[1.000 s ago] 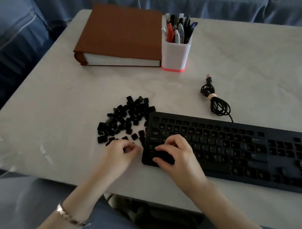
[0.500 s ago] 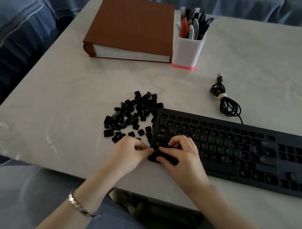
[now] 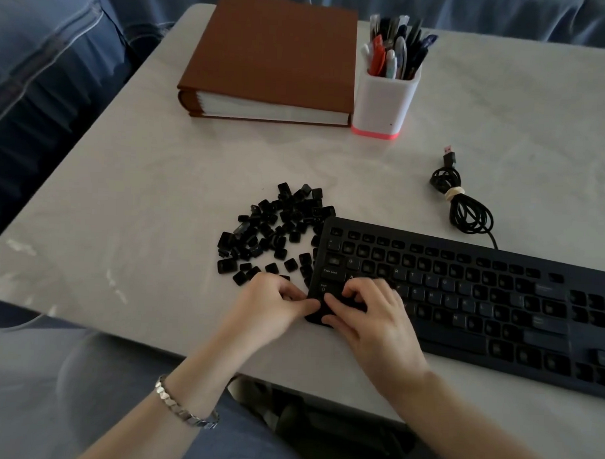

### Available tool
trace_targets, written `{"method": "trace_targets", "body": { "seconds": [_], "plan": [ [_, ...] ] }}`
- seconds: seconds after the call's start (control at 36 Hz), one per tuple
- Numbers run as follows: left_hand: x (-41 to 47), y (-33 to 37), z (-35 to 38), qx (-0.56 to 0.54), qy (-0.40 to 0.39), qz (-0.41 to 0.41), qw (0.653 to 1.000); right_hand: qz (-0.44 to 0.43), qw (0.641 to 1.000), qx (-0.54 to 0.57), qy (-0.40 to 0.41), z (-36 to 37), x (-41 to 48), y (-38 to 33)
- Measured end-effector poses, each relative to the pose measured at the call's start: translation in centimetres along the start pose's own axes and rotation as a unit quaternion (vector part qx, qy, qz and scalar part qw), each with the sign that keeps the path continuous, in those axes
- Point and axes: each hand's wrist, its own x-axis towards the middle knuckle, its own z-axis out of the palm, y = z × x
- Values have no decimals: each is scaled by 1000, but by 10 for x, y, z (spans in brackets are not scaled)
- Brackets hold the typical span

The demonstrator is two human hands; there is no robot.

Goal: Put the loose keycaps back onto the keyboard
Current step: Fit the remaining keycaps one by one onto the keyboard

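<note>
Hands met at the near left corner of the keyboard [image 3: 463,296], which lay along the table's near edge. The left hand [image 3: 274,305] was curled beside it, thumb at its rim, and the right hand [image 3: 372,316] was bent-fingered over the lowest keys; whether either pinched a cap could not be told. Some legends showed in the left rows, yet the heap of loose keycaps [image 3: 277,228] touching the keyboard's far left corner was large, so most work probably remained. The pale table [image 3: 123,206] carried a brown binder [image 3: 276,56] and pen pot [image 3: 384,101] at its far edge, and blue upholstery [image 3: 43,48] surrounded it.

We see a pale marbled table [image 3: 131,189] | blue cushioned sofa [image 3: 42,69] along its far and left sides | soft, dim light
</note>
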Motion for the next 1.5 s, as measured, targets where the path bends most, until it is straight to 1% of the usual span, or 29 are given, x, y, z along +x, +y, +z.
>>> {"method": "trace_targets", "body": {
  "seconds": [0.08,0.19,0.44,0.56,0.64,0.72,0.75,0.86,0.94,1.03,1.11,1.25,1.31,1.36,1.42,1.44,1.5],
  "plan": [
    [0,2,0,0,-2,-2,1000,-84,995,-53,15,1,-12,10],
    [0,4,-1,5,-5,-8,1000,-128,990,-57,7,-1,-12,19],
    [5,7,2,15,11,-47,999,-132,990,-48,-12,-2,-7,21],
    [5,10,3,46,21,-47,998,-130,991,-39,-20,-2,-5,21],
    [5,10,0,72,7,-30,997,-112,992,-18,-55,-7,-4,20],
    [3,12,-5,77,30,16,996,-64,991,67,-96,-21,0,22],
    [3,14,-8,62,45,30,997,-39,990,97,-91,-26,3,23],
    [6,24,-17,-78,78,55,992,94,983,159,-22,-53,16,30],
    [4,32,-16,-110,73,111,985,191,958,212,-14,-70,24,34],
    [-1,43,-9,-181,29,137,974,278,921,272,-24,-81,30,34],
    [-1,48,-1,-220,8,154,963,320,883,339,-52,-87,35,28],
    [-3,54,11,-197,11,184,963,348,837,414,-81,-92,42,15],
    [-5,57,16,-176,16,200,964,365,813,445,-86,-92,44,11],
    [-7,59,20,-133,31,240,961,387,776,492,-83,-93,46,6],
    [-9,61,23,-88,51,303,948,405,735,538,-84,-94,47,2],
    [-9,61,25,-72,61,329,940,411,718,555,-86,-95,47,1],
    [-9,62,27,-64,81,359,928,419,696,577,-88,-97,46,1]
  ]
}}
